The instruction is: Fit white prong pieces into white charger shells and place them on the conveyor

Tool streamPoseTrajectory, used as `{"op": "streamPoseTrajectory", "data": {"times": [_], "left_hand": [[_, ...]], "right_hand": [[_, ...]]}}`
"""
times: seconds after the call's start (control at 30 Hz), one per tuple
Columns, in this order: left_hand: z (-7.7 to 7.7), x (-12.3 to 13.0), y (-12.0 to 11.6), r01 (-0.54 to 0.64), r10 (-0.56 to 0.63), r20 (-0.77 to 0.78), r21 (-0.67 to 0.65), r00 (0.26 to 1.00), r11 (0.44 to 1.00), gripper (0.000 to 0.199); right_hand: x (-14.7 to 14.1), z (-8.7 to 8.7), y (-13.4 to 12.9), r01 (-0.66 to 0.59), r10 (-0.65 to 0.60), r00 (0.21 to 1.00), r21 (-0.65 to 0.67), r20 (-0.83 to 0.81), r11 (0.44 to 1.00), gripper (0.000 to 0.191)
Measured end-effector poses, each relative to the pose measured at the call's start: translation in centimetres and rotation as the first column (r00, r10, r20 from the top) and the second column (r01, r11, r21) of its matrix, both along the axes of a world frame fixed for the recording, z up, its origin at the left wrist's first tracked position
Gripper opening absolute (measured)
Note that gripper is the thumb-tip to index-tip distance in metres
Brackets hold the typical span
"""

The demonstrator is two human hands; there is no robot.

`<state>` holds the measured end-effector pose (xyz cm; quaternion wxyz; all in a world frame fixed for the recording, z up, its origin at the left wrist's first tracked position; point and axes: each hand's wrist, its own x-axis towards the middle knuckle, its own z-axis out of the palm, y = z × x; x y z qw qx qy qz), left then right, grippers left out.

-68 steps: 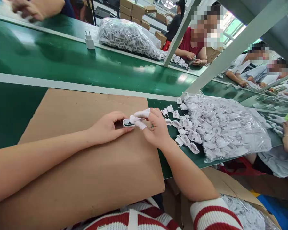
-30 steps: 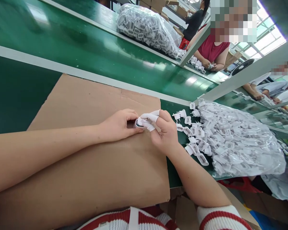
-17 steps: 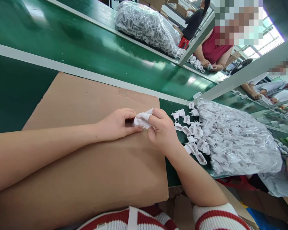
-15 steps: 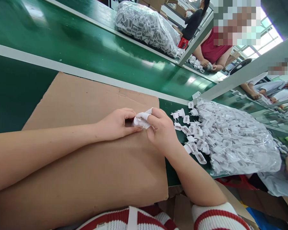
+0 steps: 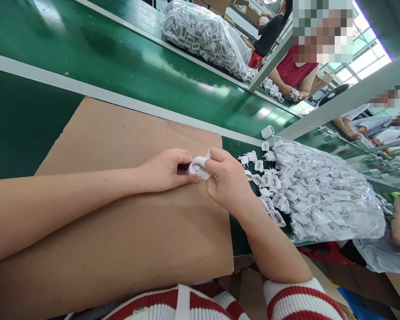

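My left hand (image 5: 169,170) reaches in from the left above a sheet of cardboard (image 5: 146,222). Its thumb and fingertips are closed on the near end of a white plastic plug housing (image 5: 195,169). My right hand (image 5: 227,177) grips the same piece from the other side, its fingers curled over it. White wraps cover some of the right fingertips, so piece and wraps partly blend together. The housing's exact shape is hidden between the hands. Just right of my right hand lie loose white plug housings (image 5: 276,182), some with pins.
A clear bag (image 5: 336,195) full of white plug parts lies to the right. A single white housing (image 5: 267,131) rests near a grey post (image 5: 346,98). Beyond the pale rail runs a green belt (image 5: 126,66), with another filled bag (image 5: 206,35) behind it. Co-workers sit across and at right.
My hands keep hold of the plug housing in nearly the same place, with a slight shift in the grip. The single housing by the post has moved a little left and turned.
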<state>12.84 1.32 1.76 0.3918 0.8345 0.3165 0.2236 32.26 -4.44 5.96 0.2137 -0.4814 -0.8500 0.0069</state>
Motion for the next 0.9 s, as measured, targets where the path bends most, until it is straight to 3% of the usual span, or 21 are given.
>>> {"op": "streamPoseTrajectory", "data": {"times": [0.13,0.37,0.6,0.77,0.9], "left_hand": [[0.0,0.2,-0.1,0.013,-0.013,0.007,0.017,1.0,1.0,0.025],[-0.2,0.5,-0.5,-0.015,0.014,0.03,0.038,0.999,0.999,0.029],[-0.1,0.4,-0.7,-0.034,0.034,0.005,0.042,0.999,0.999,0.033],[0.0,0.4,-1.2,-0.072,0.077,-0.027,0.137,0.997,0.988,0.04],[0.0,0.4,-1.2,-0.072,0.091,-0.073,0.232,0.993,0.97,0.037]], "right_hand": [[0.1,0.1,0.0,-0.01,0.01,1.0,-0.049,0.0,0.999,0.02],[0.0,-0.7,-0.4,0.051,-0.051,0.999,0.013,0.005,0.999,0.02],[-0.2,0.1,-0.2,0.116,-0.118,0.993,-0.164,0.0,0.98,0.013],[0.0,-0.3,0.1,0.147,-0.159,0.984,-0.143,-0.081,0.979,0.011],[0.2,-0.9,0.0,0.152,-0.172,0.97,-0.126,-0.17,0.98,0.021]]}}
